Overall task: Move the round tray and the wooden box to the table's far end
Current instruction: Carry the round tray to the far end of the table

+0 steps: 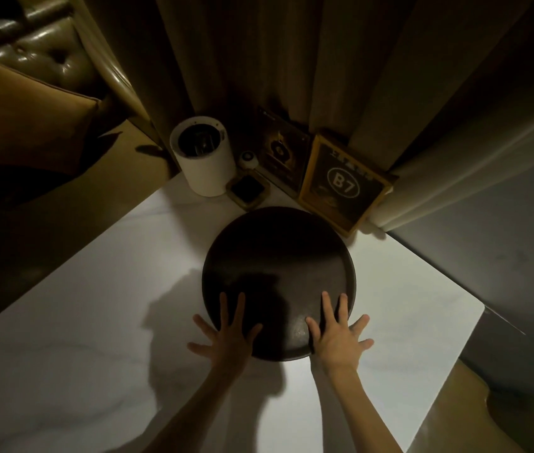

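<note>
round tray is sitting flat on the white worktop, dark brown and pretty close to the far end already. my left hand and right hand are both spread wide open, palms down, pressing on the near rim of it, fingers lying on the tray's surface and a couple hanging off onto the worktop. not gripping anything, just flat on top. past the tray, against the curtain, there's a white cylinder container, a small square wooden box just beside it, a tiny round white thing, a dark menu card, and a framed b7 sign leaning there. the tray's far edge is nearly touching the sign and near the box. padded bench seat off to the left.
</note>
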Demonstrator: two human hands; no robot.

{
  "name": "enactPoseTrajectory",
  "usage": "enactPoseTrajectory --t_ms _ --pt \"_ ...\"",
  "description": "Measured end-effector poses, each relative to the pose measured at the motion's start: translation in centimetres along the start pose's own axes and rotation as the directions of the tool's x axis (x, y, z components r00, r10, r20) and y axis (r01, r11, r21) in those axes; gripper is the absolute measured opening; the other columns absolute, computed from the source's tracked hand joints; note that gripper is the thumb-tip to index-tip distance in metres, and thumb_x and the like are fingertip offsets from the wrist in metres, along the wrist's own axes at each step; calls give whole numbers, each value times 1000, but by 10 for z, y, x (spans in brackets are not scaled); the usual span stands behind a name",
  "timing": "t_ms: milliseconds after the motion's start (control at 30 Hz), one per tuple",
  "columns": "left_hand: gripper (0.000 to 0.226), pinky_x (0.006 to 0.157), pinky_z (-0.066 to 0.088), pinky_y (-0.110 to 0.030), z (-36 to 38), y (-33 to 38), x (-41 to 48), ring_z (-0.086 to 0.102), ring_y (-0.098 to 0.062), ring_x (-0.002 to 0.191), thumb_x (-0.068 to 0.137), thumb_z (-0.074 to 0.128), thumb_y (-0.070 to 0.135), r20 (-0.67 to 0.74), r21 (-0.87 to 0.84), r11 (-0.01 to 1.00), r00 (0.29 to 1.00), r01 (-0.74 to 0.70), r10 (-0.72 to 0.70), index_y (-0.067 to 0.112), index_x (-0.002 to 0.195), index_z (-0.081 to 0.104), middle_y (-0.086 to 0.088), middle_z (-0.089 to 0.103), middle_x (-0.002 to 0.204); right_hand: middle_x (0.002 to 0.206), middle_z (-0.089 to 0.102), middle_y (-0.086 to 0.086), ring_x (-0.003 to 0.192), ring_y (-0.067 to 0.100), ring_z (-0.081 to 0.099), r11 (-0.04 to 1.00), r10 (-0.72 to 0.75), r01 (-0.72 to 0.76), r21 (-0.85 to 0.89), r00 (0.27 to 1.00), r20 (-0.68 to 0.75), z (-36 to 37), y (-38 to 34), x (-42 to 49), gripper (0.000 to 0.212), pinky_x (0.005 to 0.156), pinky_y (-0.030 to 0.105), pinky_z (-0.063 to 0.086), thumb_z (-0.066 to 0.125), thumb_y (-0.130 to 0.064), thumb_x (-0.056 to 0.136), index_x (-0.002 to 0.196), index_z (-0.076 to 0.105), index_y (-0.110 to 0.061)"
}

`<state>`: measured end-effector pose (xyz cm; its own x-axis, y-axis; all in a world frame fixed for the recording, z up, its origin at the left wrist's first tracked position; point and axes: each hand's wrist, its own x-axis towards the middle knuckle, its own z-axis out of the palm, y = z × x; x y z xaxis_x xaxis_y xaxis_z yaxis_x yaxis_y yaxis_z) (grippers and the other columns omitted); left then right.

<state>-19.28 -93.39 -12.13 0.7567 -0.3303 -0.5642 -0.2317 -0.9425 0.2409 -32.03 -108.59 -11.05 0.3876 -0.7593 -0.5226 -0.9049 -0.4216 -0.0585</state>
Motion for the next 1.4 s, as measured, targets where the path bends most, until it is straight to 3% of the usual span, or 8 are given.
enactPoseTrajectory --t_ms 233,367,667,1167,1300,1400 --pt "77 98 3 -84 2 2 3 -22 -50 141 80 35 76 1 -40 999 1000 1 -1 63 135 -16 18 -23 158 165 -13 -4 147 49 1 1000 4 -4 -2 1000 -4 3 -1 1 71 108 68 27 25 -61 96 150 -17 -42" --pt "75 99 4 -83 5 -2 -1 -23 -44 142 80 32 77 -38 -19 1000 999 -15 14 62 136 -16 16 -21 159 164 -16 -6 145 53 -3 997 -65 64 -48 998 -21 11 3 -5 69 107 71 23 20 -65 94 148 -18 -45" --pt "78 98 6 -83 5 0 3 -17 -47 143 79 32 78 -36 -4 1000 999 -7 7 59 138 -16 14 -20 159 163 -20 -2 144 55 3 989 -83 77 -128 996 -43 15 3 -2 72 105 68 31 21 -62 95 147 -25 -41" --pt "78 97 8 -84 6 -3 8 -15 -49 143 78 28 80 -29 18 1000 1000 -5 6 63 128 -29 12 -22 159 163 -21 -3 143 56 4 992 -71 68 -108 997 -29 14 3 1 71 105 69 32 21 -61 96 146 -26 -43" --pt "83 99 10 -83 -2 -6 7 -15 -50 143 78 33 78 24 67 998 1000 -20 18 63 124 -34 11 -25 158 163 -21 -3 142 58 2 994 -57 57 -94 998 3 11 1 -1 70 105 70 31 20 -60 96 146 -27 -42" --pt "81 101 10 -81 -12 -9 12 -12 -51 143 78 34 78 107 67 997 994 -45 38 60 136 -20 9 -23 159 163 -21 -4 142 58 1 994 -46 51 -94 997 59 2 -1 -6 70 106 71 29 22 -57 97 146 -26 -43"
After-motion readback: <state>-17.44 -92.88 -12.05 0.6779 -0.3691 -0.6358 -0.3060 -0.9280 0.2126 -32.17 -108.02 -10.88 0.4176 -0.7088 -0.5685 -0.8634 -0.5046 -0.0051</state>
